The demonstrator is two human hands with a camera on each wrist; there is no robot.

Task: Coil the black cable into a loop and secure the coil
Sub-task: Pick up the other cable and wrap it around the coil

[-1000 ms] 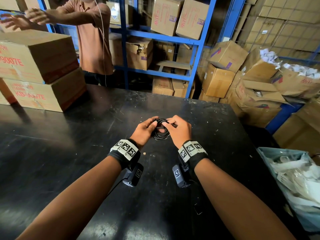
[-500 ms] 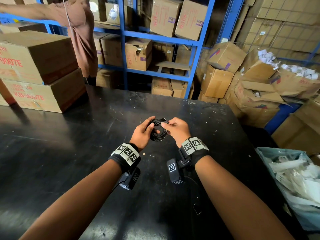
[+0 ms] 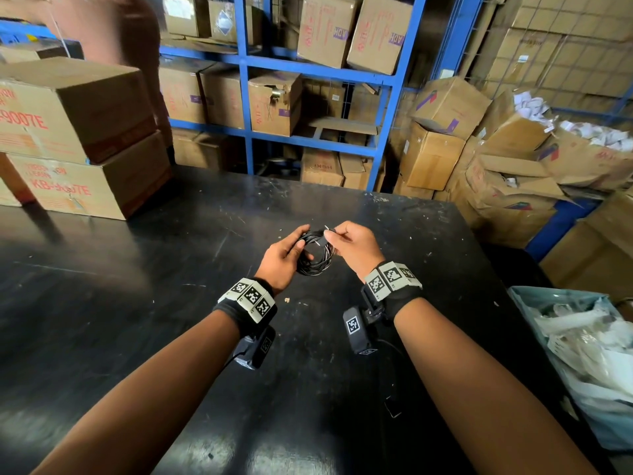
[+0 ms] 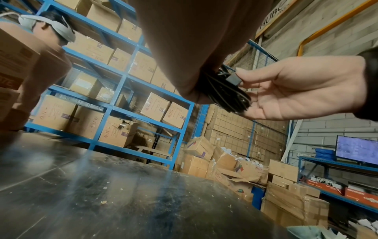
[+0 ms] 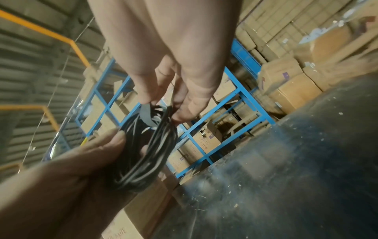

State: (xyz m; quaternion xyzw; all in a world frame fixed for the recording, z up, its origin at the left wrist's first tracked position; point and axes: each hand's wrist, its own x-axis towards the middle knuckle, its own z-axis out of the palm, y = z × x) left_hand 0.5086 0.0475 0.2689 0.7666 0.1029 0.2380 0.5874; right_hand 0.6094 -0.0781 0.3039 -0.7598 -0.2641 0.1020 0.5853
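The black cable [image 3: 317, 260] is wound into a small round coil held above the black table [image 3: 137, 303]. My left hand [image 3: 286, 253] grips the coil's left side, thumb on top. My right hand [image 3: 346, 245] pinches the coil's top right, where a short dark strap [image 5: 147, 118] crosses the strands. In the left wrist view the right fingertips [image 4: 242, 76] pinch a small dark tab [image 4: 233, 80] against the cable bundle [image 4: 227, 95]. In the right wrist view the coil [image 5: 143, 155] hangs between my left hand [image 5: 85, 161] and my right hand [image 5: 174, 103].
Two stacked cardboard boxes [image 3: 75, 138] stand at the table's far left. Blue shelving [image 3: 318, 73] full of cartons runs behind the table. Loose cartons [image 3: 513, 173] pile up at the right. A bin of white plastic bags [image 3: 589, 354] sits at the near right. Another person [image 3: 113, 46] stands behind the boxes.
My hands have tilted the coil so its ring faces up, and the right fingers now pinch the strap at its top. The person behind has moved left.
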